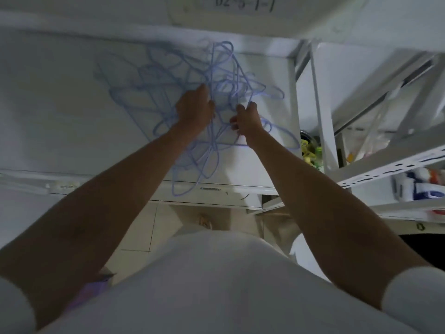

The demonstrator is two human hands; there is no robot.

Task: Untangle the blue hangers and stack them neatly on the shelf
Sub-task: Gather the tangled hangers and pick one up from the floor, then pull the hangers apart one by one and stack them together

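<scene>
A tangle of thin blue hangers [154,88] lies spread over the white shelf [53,104], with loops rising at the back and one loop hanging past the front edge. My left hand [193,108] is closed on hanger wires in the middle of the tangle. My right hand [246,120] pinches wires on the tangle's right side. The two hands are a short gap apart. Parts of the hangers are hidden under both hands and forearms.
A white upright post [320,104] borders the shelf on the right. Beyond it stands another white rack [385,169] with packaged goods and yellow-green items [311,153]. A label sits on the shelf above [243,6]. Tiled floor shows below.
</scene>
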